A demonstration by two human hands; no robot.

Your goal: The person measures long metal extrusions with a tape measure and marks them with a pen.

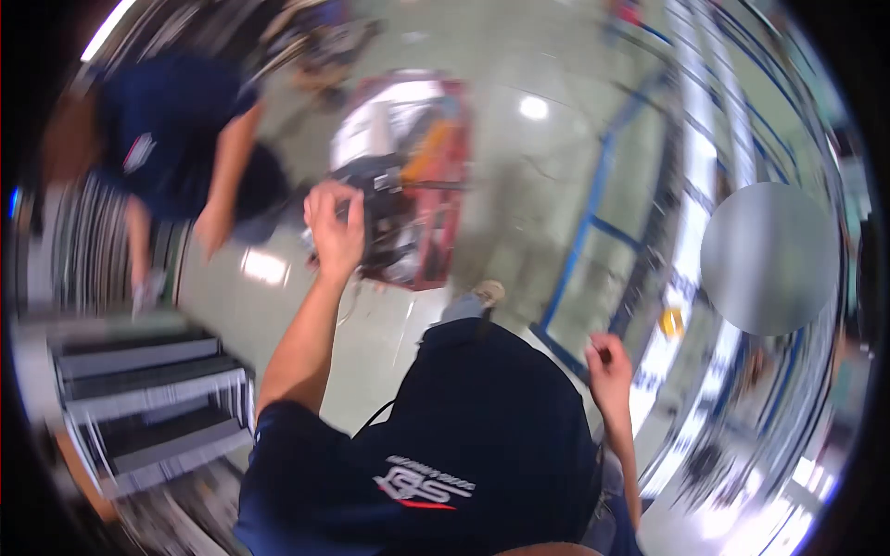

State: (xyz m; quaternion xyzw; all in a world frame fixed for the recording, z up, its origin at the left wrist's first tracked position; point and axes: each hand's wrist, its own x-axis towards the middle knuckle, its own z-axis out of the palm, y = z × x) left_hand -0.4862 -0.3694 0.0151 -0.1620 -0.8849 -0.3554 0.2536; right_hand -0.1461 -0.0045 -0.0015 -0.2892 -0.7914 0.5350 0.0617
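My left hand (336,225) is stretched forward, its fingers curled and slightly smeared by motion. Behind it in the view is a red cart or bin (456,139), loaded with a black object (375,176), a yellow-orange piece (431,153) and pale wrapping (408,97). Whether my fingers touch or hold any of the black object cannot be made out. My right hand (610,366) hangs lower on the right with its fingers loosely curled, and nothing shows in it. Nearest to it are a blue frame (584,232) and long white profiles (691,222).
At the left a co-worker in a dark shirt (176,130) leans beside stacked long profiles (88,250). A metal step stand (153,398) is at lower left. A yellow object (672,322) sits on the profiles at right. Shiny pale floor (505,199) lies between.
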